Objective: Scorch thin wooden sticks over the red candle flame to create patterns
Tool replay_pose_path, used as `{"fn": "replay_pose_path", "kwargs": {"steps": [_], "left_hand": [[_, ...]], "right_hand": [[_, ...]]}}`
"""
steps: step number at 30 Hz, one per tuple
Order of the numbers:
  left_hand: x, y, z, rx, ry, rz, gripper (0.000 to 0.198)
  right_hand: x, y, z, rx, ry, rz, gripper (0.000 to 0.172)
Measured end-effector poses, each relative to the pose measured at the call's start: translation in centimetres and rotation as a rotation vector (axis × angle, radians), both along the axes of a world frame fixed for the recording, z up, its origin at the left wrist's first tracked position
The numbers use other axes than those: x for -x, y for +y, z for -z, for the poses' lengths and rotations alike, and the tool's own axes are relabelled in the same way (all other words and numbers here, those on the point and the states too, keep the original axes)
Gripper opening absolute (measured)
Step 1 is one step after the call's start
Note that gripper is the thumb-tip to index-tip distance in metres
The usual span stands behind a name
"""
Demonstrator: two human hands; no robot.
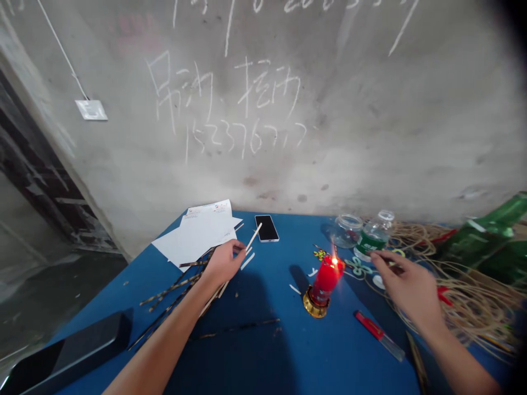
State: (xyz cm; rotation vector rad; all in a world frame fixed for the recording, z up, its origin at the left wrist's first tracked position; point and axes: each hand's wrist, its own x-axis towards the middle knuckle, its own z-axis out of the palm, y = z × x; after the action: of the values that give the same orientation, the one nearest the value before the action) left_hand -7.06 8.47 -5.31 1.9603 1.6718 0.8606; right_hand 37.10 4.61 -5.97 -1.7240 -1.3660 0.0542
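My left hand (pixel 224 263) pinches a thin pale wooden stick (pixel 254 237) above the blue table (pixel 263 351), close to several dark mottled sticks (pixel 168 291). My right hand (pixel 405 285) is at the right, its fingertips pinched on a thin pale strip (pixel 389 264). Next to those fingers stands a lit red candle (pixel 325 280) in a brass holder (pixel 315 305). A coil of pale rattan strands (pixel 465 296) lies under and beyond my right hand.
White papers (pixel 193 235) and a black-screened smartphone (pixel 267 227) lie at the far edge. A glass jar (pixel 346 230), plastic bottle (pixel 374 236), red utility knife (pixel 377 333) and green bag (pixel 489 238) sit right. A dark slab (pixel 69 351) lies front left. A chalk-marked concrete wall rises behind.
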Motion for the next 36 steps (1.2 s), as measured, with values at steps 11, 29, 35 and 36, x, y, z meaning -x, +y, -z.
{"fn": "replay_pose_path", "kwargs": {"steps": [11, 29, 35, 36], "left_hand": [[-5.5, -7.5, -12.7, -0.418, -0.081, 0.474, 0.016], [-6.5, -4.4, -15.3, -0.073, 0.019, 0.474, 0.03], [-7.1, -3.9, -14.6, -0.043, 0.007, 0.476, 0.03], [-7.2, -3.8, -14.5, -0.047, 0.001, 0.469, 0.03]], "right_hand": [[5.8, -4.9, -10.3, -0.515, 0.169, -0.421, 0.037], [-2.1, -2.6, -14.0, -0.076, -0.339, -0.662, 0.041], [-3.4, -1.4, -14.0, 0.031, -0.318, -0.671, 0.044], [-3.5, -1.2, -14.0, -0.018, -0.304, -0.62, 0.045]]}}
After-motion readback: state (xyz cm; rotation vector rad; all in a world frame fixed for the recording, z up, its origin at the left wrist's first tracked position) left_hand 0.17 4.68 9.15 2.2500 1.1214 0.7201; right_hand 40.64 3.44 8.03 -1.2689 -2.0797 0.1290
